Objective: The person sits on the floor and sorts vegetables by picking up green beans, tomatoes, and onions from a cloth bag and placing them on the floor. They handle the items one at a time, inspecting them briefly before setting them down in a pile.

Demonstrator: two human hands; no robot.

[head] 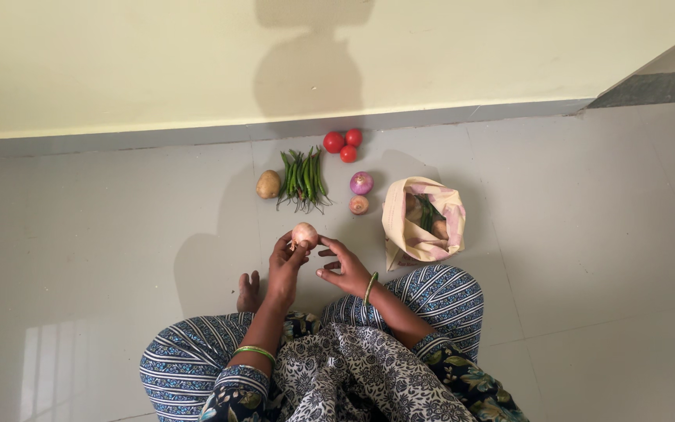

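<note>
On the grey tiled floor [103, 234], a potato [268, 184] is lying leftmost, with a bundle of green beans [303, 180] just beside it and three red tomatoes [343, 143] sitting a little farther back by the wall. The left hand [284, 262] is gripping a pale onion [305, 234] with its fingers closed around it, while the right hand [343, 269] is hovering just beside it with fingers spread and loose, apparently not touching it. Farther right, a purple onion [361, 183] and a brownish onion [359, 205] are lying near an open cloth bag [422, 219] that is holding more vegetables.
</note>
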